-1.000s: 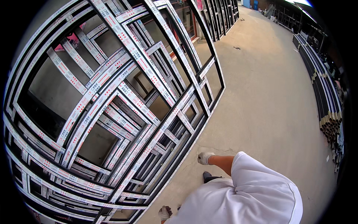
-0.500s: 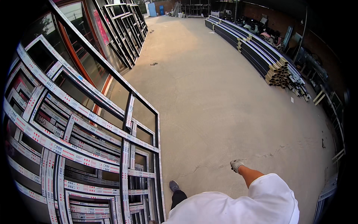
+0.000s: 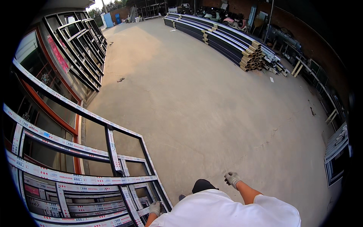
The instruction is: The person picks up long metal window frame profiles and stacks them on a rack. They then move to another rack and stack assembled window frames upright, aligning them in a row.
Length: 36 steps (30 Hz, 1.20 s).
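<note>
My left hand (image 3: 155,207), in a pale work glove, is low beside the right edge of a stack of window frames (image 3: 79,178). It overlaps the frame bars in the picture; whether it touches them I cannot tell, and its fingers are not clear. The frames are dark metal, covered in white printed protective film, and lean in layers on my left. My right hand (image 3: 232,179), gloved pale with dark fingertips, hangs over the concrete floor to my right. Its fingers are loosely bent and apart, and nothing shows in them.
More dark frames (image 3: 81,45) lean against the wall at the far left. A long stack of dark profiles (image 3: 211,36) with tan-wrapped ends lies at the far right. Film-covered frame pieces (image 3: 336,151) stand at the right edge. Concrete floor (image 3: 177,102) stretches between.
My view has swung right, and the stacks have shifted left in it. My left hand has come into plain view beside the frames. The right hand sits slightly lower and further left.
</note>
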Available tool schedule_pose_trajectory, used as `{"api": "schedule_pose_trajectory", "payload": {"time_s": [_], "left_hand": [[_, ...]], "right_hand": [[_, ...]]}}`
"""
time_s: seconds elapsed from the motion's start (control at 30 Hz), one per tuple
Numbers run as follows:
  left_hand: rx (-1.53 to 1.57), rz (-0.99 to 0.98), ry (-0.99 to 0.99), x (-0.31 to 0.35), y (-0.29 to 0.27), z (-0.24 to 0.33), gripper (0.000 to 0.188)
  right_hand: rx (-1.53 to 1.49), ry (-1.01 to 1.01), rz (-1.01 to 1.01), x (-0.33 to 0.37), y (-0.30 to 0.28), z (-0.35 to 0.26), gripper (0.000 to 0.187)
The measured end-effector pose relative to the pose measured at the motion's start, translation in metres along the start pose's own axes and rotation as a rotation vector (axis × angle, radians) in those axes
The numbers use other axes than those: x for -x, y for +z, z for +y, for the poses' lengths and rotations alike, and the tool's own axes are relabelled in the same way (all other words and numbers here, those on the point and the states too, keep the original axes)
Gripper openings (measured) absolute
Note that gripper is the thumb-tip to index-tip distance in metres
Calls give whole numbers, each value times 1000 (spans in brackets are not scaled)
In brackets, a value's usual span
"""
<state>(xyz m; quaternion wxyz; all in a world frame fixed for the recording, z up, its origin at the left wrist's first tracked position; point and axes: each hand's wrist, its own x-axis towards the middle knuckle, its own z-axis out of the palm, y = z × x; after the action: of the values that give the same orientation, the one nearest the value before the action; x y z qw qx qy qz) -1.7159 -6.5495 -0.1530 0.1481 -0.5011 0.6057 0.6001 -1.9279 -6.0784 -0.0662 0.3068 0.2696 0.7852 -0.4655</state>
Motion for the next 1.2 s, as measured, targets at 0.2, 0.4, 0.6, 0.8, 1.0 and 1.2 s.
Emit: {"api": "schedule_pose_trajectory", "payload": {"time_s": [0.2,0.4,0.6,0.8,1.0,1.2], "left_hand": [[-41,-147,78,-77,24,124,29],[196,124,-69,-156,0,202,25],[374,267,-222,-196,-22,254,18],[67,119,0,-266,-4,316,20],[148,160,-239,-351,-32,439,24],[235,189,-211,-497,-105,562,31]], "right_hand": [[-6,-1,26,-71,18,-80,28],[-92,538,35,-247,12,-68,15],[44,101,-29,-324,78,-331,19],[6,-283,-157,-384,164,-569,23],[150,-288,-135,-436,235,-638,22],[122,269,-92,-492,269,-632,21]]}}
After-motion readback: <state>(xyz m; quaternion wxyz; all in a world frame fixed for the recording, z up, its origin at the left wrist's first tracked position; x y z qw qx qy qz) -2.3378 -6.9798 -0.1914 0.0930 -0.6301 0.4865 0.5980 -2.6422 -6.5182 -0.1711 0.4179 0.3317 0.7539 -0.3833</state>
